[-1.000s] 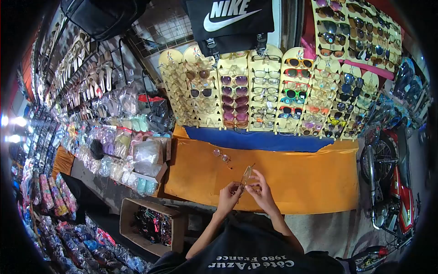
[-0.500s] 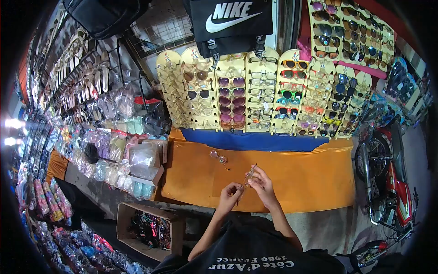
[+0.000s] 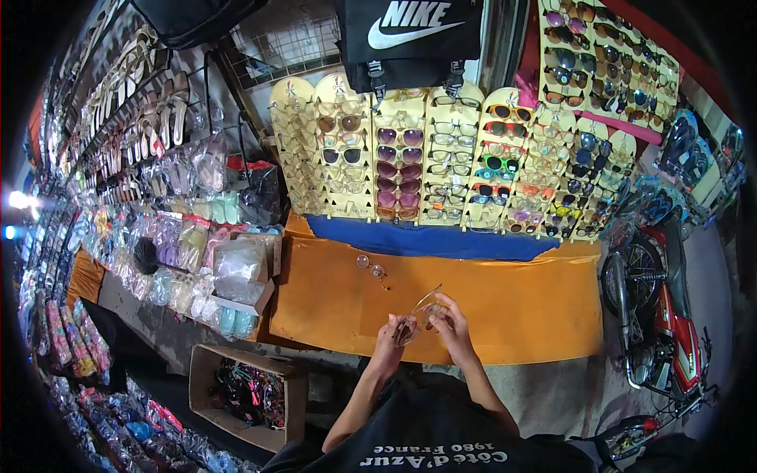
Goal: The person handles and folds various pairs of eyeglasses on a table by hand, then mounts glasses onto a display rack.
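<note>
Head view: above the worktop's near side, your left hand has its grip closed on the glasses, seemingly to steady the thin frame. Your right hand curls beside them, fingers partly open; I cannot tell whether it grips. Round glasses rest on the worktop, apart, likely keeping both hands free.

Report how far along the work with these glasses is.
Looks done: the display cards behind the orange tabletop carry rows of glasses. In hand: the left hand and right hand hold a thin-framed pair. Apparently left: finishing with that pair, and perhaps the second pair lying loose on the tabletop, off the cards.
</note>
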